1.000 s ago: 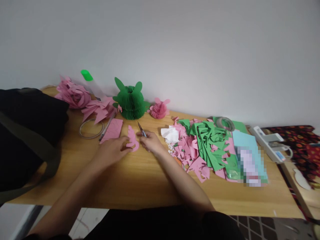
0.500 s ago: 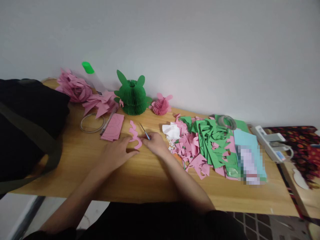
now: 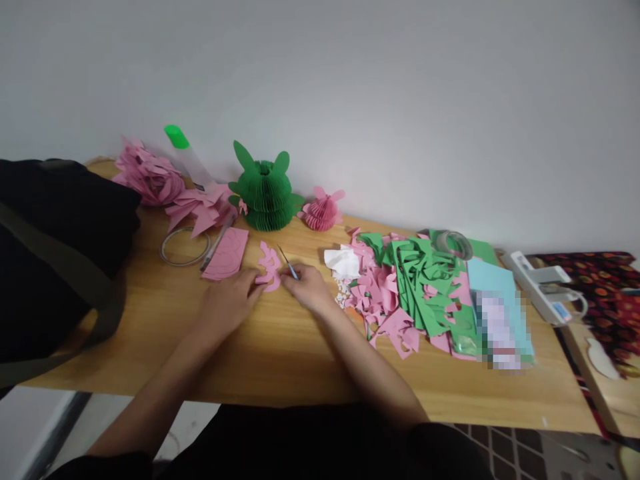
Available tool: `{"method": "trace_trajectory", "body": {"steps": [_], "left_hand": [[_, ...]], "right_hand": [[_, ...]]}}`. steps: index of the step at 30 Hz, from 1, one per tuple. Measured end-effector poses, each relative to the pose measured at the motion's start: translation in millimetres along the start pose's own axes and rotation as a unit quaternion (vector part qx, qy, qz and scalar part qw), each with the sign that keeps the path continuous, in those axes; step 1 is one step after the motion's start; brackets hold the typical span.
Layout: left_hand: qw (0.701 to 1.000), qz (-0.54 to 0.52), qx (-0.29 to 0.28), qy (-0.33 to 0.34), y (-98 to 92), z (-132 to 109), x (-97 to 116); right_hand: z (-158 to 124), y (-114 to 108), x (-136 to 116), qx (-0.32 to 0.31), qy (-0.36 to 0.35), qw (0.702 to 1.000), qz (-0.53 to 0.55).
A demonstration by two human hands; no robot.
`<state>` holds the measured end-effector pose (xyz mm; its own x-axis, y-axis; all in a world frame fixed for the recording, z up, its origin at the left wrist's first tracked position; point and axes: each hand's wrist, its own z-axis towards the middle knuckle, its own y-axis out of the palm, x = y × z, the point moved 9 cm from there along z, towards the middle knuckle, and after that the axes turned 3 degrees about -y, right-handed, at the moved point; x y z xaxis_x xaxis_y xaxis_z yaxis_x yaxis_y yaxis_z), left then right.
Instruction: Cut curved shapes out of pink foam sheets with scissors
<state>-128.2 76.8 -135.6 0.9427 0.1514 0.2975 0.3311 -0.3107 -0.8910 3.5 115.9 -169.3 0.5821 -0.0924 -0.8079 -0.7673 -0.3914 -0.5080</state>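
In the head view a curly pink paper cutout [image 3: 271, 261] lies on the wooden table in front of me. My left hand [image 3: 231, 297] is closed at its left edge, fingers pinching the paper. From my right hand [image 3: 310, 285] a slim pointed tool [image 3: 289, 262] with a light-blue handle sticks out, its dark tip up and left; whether it is a knife or scissors I cannot tell. The fingertips of that hand lie close to the cutout's right side. Left of the cutout is a folded pink paper [image 3: 227, 253] with drawn curved outlines.
Behind stand a green honeycomb paper figure [image 3: 267, 197] and a smaller pink one [image 3: 323, 211]. Pink and green paper scraps [image 3: 420, 280] spread to the right, with a tape roll [image 3: 454, 245] on top. A tape ring [image 3: 185, 247] and a black bag [image 3: 60, 253] are on the left.
My left hand has drawn its spread fingers and thumb together at the cutout's left edge. The pink cutout has shifted and turned slightly. My right hand with the tool has hardly moved.
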Motion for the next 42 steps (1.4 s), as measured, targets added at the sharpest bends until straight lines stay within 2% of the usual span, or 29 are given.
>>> {"method": "trace_trajectory", "body": {"steps": [6,12,19,29,33,37,42], "left_hand": [[1.0,0.003,0.007,0.025,1.3,-1,0],[0.999,-0.005,0.015,0.036,3.2,-3,-2],[0.999,-0.024,0.009,0.03,0.3,-2,1],[0.998,-0.054,-0.017,-0.012,-2.9,5,1],[0.997,-0.079,0.007,0.008,-8.6,1,2],[0.997,-0.078,0.019,0.003,-11.9,-1,-7],[0.997,-0.072,0.006,0.004,-6.2,3,-16]], "right_hand": [[-1,-2,-6,0.015,0.0,0.997,-0.081],[-3,0,-18,0.033,0.034,0.977,-0.207],[-1,3,-23,0.013,0.043,0.969,-0.245],[0,2,-13,0.021,0.06,0.982,-0.177],[5,1,-7,0.014,0.048,0.994,-0.097],[12,0,-4,-0.007,0.042,0.999,-0.016],[23,5,-8,-0.011,0.051,0.998,0.019]]}}
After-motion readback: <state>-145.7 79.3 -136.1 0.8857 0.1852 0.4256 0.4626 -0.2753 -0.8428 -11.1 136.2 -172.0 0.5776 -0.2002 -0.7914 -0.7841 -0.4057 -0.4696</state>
